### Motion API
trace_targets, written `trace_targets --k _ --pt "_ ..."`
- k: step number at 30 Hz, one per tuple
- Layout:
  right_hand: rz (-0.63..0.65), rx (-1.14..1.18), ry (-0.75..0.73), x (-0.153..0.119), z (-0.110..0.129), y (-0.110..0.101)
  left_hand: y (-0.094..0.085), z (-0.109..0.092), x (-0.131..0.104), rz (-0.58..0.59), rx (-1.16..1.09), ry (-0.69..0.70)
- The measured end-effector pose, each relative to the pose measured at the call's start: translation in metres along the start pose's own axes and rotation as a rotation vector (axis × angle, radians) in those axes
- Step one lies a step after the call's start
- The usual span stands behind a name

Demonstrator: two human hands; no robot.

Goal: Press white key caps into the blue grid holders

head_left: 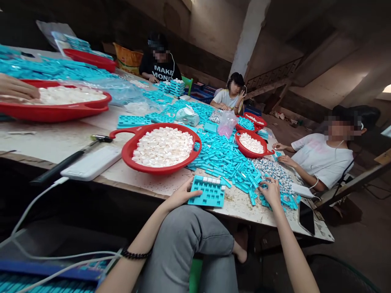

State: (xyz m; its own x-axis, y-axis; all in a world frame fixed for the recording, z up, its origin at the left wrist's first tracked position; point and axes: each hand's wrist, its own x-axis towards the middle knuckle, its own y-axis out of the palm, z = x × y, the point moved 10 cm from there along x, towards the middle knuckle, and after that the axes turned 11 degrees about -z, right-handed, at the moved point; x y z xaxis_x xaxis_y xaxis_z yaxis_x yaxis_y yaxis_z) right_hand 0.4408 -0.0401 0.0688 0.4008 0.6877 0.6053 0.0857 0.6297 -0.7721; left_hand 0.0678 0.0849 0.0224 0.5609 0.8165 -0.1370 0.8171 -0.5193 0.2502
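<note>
My left hand (182,193) grips the left edge of a turquoise tray (208,197) with square slots, its thumb on top. White pieces (211,180) fill slots along the tray's far row, and one more sits at the right side. My right hand (270,190) is at the near right of a heap of turquoise strips (233,162), its fingers curled down beside loose pieces; what they hold, if anything, is too small to name. A red colander (131,156) full of white pieces (165,145) stands beyond the tray.
A hammer (65,165) and white power bank (91,162) lie left. A phone (306,217) lies near the right corner. Blue-and-white beads (273,173) and another red bowl (252,154) are at right. A person's hand (18,88) reaches into a left bowl; other people sit around the table.
</note>
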Motion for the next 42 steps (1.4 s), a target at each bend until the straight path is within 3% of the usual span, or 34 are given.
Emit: trace_targets --k 4,7,9,11,16,20,25,34,40,42 --pt "-0.067 0.037 0.001 -0.001 0.003 -0.015 0.0 0.002 0.002 0.05 0.046 0.041" --pt "-0.17 0.157 0.007 -0.005 0.025 -0.038 0.004 0.001 0.001 0.09 0.044 0.037" --pt "-0.225 0.298 0.001 -0.009 0.054 -0.052 0.009 -0.001 0.002 0.118 0.041 0.018" --pt "-0.204 0.463 -0.008 -0.014 0.094 -0.055 0.013 -0.002 0.006 0.133 0.04 -0.003" --pt "-0.009 0.836 -0.132 -0.031 0.212 -0.028 0.019 0.004 0.018 0.155 0.078 -0.023" --pt "0.088 0.908 -0.204 -0.045 0.262 -0.002 0.015 0.011 0.017 0.156 0.123 -0.003" --pt "0.054 0.837 -0.238 -0.052 0.275 0.005 0.015 0.014 0.013 0.186 0.061 0.009" --pt "-0.012 0.926 -0.159 -0.057 0.271 0.007 0.015 0.012 0.016 0.192 0.017 0.048" --pt "-0.001 0.944 -0.122 -0.058 0.269 0.003 0.004 0.023 0.018 0.04 -0.119 -0.083" --pt "-0.006 0.976 -0.074 -0.059 0.266 0.003 0.004 0.023 0.018 0.037 -0.133 -0.09"
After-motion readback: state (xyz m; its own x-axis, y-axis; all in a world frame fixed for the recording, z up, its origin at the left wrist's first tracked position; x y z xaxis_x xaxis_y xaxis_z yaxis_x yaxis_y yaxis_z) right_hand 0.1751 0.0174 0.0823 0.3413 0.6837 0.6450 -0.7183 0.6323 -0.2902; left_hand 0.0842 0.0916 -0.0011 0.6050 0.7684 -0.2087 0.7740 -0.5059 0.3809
